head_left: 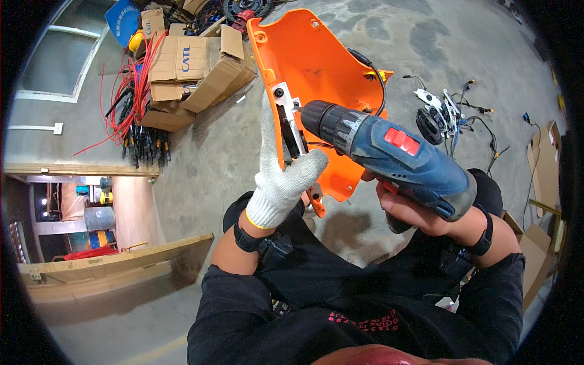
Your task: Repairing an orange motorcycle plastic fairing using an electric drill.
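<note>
My left hand [277,188], in a white knit glove with a yellow cuff edge, grips the left edge of a curved orange plastic cover [298,55], thumb on the inner side. A pale metal bracket [289,109] with a dark screw runs along that inner edge. My bare right hand [413,213] is wrapped round the handle of a blue and black cordless drill [389,146] with a red switch on top. Its black chuck points left at the bracket; I cannot tell whether the bit touches a screw. A black cable [383,91] loops at the cover's right side.
Cardboard boxes [188,70] stand at the upper left beside red cables [137,79] and a heap of black leads [146,143]. White and black parts [435,112] with wires lie on the concrete floor to the right. Cardboard sheets [541,158] lean at the far right. A wooden ledge [121,267] crosses the lower left.
</note>
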Available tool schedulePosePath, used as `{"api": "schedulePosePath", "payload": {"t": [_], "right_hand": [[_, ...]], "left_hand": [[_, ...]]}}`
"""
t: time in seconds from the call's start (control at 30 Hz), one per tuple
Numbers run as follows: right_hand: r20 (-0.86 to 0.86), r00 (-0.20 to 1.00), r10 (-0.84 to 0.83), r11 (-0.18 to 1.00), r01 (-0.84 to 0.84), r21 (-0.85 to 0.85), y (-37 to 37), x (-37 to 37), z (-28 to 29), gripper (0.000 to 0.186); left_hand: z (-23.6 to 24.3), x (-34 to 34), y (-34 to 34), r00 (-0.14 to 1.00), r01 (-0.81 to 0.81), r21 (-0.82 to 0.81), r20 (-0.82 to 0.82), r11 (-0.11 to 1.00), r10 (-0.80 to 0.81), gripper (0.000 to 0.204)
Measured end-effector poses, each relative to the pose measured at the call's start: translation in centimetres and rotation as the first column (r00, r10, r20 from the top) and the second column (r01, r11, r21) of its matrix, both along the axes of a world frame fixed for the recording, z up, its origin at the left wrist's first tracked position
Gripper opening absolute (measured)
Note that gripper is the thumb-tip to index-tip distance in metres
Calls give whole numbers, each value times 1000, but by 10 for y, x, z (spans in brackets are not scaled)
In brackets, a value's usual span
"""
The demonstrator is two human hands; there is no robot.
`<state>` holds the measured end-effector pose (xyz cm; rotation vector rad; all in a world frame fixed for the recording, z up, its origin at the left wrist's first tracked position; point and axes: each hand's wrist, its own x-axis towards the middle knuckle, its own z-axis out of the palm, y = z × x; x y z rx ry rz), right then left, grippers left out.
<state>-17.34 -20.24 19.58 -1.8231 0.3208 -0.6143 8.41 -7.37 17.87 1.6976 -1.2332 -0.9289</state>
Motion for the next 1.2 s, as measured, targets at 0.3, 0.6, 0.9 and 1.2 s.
{"api": "schedulePosePath", "payload": {"t": [0.3, 0.6, 0.9, 1.2], "right_hand": [[68, 997, 27, 1000, -26, -12, 2, 4, -13, 30], [25, 1000, -10, 995, 12, -102, 0, 2, -16, 34], [119, 990, -72, 979, 93, -182, 8, 7, -29, 38], [66, 997, -45, 992, 52, -115, 4, 5, -22, 40]], "left_hand": [[13, -13, -17, 904, -165, 5, -399, 986, 153, 51], [19, -17, -20, 933, -241, 21, -269, 970, 238, 94], [-20, 18, -8, 961, 71, -278, 276, 958, 8, 83], [5, -10, -12, 940, -227, -26, -269, 974, 212, 34]]}}
